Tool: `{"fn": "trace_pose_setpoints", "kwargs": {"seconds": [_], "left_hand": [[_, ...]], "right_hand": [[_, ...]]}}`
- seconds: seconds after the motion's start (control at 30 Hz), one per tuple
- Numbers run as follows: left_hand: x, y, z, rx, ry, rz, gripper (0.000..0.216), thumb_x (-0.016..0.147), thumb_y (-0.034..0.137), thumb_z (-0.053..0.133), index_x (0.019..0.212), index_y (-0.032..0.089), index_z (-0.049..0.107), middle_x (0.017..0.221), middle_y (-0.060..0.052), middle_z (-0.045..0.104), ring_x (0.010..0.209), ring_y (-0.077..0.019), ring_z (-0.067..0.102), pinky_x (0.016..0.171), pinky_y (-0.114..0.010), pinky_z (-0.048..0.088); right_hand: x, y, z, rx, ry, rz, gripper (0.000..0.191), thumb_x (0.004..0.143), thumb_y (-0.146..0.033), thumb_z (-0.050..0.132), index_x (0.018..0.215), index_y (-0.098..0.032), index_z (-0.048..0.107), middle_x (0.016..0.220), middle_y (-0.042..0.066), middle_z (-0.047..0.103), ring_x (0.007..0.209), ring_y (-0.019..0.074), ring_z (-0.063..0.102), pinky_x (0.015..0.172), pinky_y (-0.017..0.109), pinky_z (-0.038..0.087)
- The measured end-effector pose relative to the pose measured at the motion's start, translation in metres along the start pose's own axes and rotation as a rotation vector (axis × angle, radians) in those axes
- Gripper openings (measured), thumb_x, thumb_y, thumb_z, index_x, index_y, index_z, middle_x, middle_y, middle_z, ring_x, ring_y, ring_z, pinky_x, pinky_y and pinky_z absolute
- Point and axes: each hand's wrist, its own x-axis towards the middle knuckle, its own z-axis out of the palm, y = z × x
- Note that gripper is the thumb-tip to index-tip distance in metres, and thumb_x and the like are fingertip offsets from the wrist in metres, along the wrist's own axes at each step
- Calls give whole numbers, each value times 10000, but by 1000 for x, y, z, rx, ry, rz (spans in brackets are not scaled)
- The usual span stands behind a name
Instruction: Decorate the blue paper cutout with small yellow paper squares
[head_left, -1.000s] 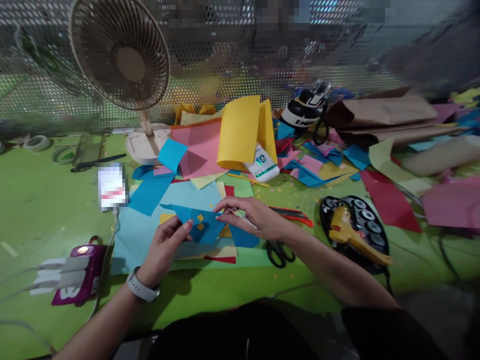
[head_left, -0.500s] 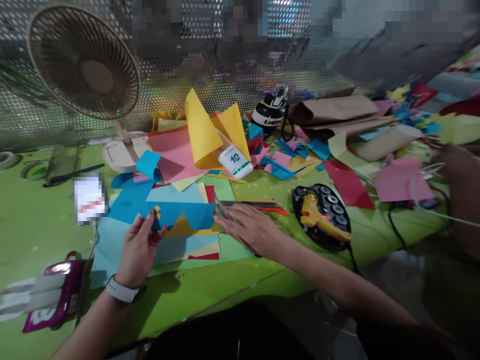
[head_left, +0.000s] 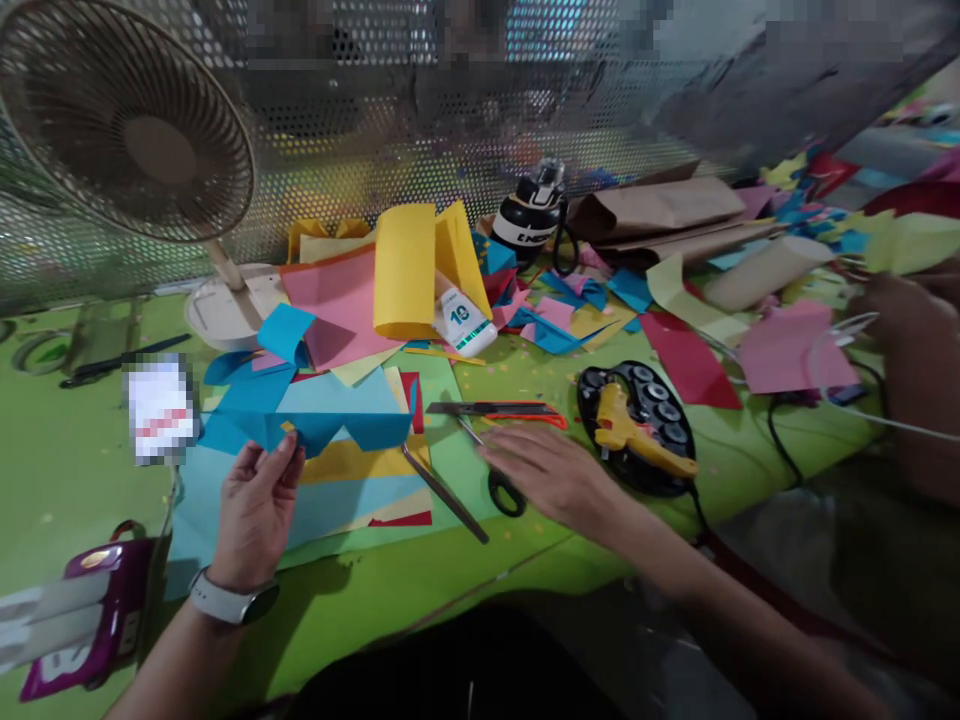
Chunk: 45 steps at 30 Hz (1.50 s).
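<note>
My left hand (head_left: 259, 510), with a pale watch band on the wrist, pinches a blue paper strip (head_left: 375, 428) with notches cut in its lower edge. A small yellow paper piece (head_left: 288, 427) shows at my left fingertips. My right hand (head_left: 555, 478) is low over the table, fingers stretched out, beside scissors (head_left: 507, 494) with a black handle loop; whether it touches them I cannot tell. Metal tweezers (head_left: 444, 492) lie between my hands, partly on the paper stack. Just beyond my right fingers is an orange-and-black utility knife (head_left: 517, 411).
A fan (head_left: 161, 150) stands at the back left, near a phone (head_left: 160, 408). A yellow glue gun (head_left: 637, 435) rests on a black tray (head_left: 679, 405) at right. Paper scraps, a white bottle (head_left: 463, 322) and a black jug (head_left: 527, 222) fill the back. Another person's hand (head_left: 911, 320) is far right.
My right hand has moved off the tweezers and rightward to the scissors. My left hand has shifted slightly left, tilting the blue strip. The camera view has also shifted.
</note>
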Motion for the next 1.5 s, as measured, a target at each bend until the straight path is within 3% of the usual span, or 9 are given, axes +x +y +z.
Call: {"fn": "trace_pose_setpoints", "kwargs": {"seconds": [0.2, 0.33, 0.47, 0.63, 0.87, 1.0, 1.27, 1.37, 1.5], "left_hand": [[-1, 7, 5, -11, 125, -25, 267, 650, -56, 719, 686, 187, 617, 710, 34, 740, 609, -87, 696, 538, -116, 552], [2, 14, 8, -36, 189, -29, 263, 788, -39, 604, 673, 196, 623, 742, 63, 740, 557, -56, 662, 526, -125, 536], [4, 17, 8, -52, 197, -55, 250, 903, 60, 549, 715, 195, 644, 708, 82, 719, 539, -37, 632, 576, -150, 539], [5, 17, 4, -14, 28, 18, 84, 890, 194, 634, 826, 208, 686, 932, 33, 747, 775, -81, 684, 651, -197, 552], [6, 21, -1, 30, 46, -77, 64, 777, 208, 753, 773, 196, 690, 688, 50, 710, 491, -53, 589, 399, -116, 435], [3, 18, 4, 3, 150, -54, 136, 776, 130, 734, 685, 204, 665, 651, 80, 705, 480, -46, 597, 458, -121, 501], [2, 13, -2, 99, -15, 13, 295, 568, 219, 891, 719, 189, 640, 718, 48, 724, 553, -77, 646, 557, -175, 574], [0, 11, -3, 135, -44, 29, 313, 570, 236, 890, 736, 188, 629, 741, 42, 724, 566, -79, 644, 583, -193, 585], [-4, 7, -3, 190, -108, 28, 299, 619, 290, 867, 777, 192, 632, 788, 37, 722, 624, -87, 652, 637, -227, 599]], "right_hand": [[-66, 43, -15, -220, 140, 449, 325, 922, -206, 494, 1220, -168, 616, 1187, 110, 679, 1108, 245, 629, 1007, 423, 476], [-94, 57, -22, -314, -131, 771, 432, 895, -350, 459, 1235, -120, 594, 1269, 153, 626, 1127, 297, 608, 983, 428, 473], [-98, 61, -35, -317, -324, 978, 501, 867, -426, 451, 1273, -150, 550, 1314, 139, 594, 1137, 291, 601, 956, 394, 476], [-97, 67, -36, -283, -522, 994, 480, 837, -422, 466, 1223, -155, 568, 1301, 141, 585, 1083, 307, 614, 905, 410, 488], [-111, 79, -26, -299, -426, 1021, 455, 792, -404, 520, 1191, -188, 554, 1222, 145, 611, 1048, 308, 625, 851, 391, 498], [-112, 82, -28, -275, -416, 918, 380, 850, -429, 477, 1115, -170, 562, 1153, 186, 628, 974, 313, 639, 772, 389, 493], [-104, 87, -25, -359, -389, 882, 358, 777, -429, 546, 1025, -172, 573, 1065, 182, 656, 996, 350, 602, 888, 444, 451], [-100, 87, -28, -255, -315, 971, 337, 774, -453, 516, 978, -187, 552, 1037, 188, 649, 983, 341, 600, 850, 432, 464], [-88, 78, -41, -53, -163, 1259, 275, 719, -448, 537, 905, -245, 532, 844, 105, 650, 767, 294, 627, 689, 415, 477]]}}
